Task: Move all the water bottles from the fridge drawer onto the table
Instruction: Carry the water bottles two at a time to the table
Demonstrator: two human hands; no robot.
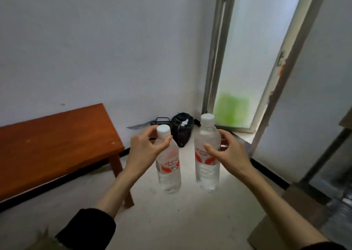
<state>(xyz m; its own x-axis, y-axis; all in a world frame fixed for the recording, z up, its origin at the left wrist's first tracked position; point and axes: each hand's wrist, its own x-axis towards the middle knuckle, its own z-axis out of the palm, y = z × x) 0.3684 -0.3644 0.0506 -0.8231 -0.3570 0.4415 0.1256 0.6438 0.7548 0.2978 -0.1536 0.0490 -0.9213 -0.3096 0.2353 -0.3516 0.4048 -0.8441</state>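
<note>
Pale floor below, white wall behind, reddish-brown wooden surface off to the left. Two clear plastic water bottles, white-capped and red-labelled, carried upright in mid-air. Left hand pinched at the neck of the left bottle; right hand wrapped around the shoulder of the right bottle. Both past the surface's right end, probably on the way to it.
</note>
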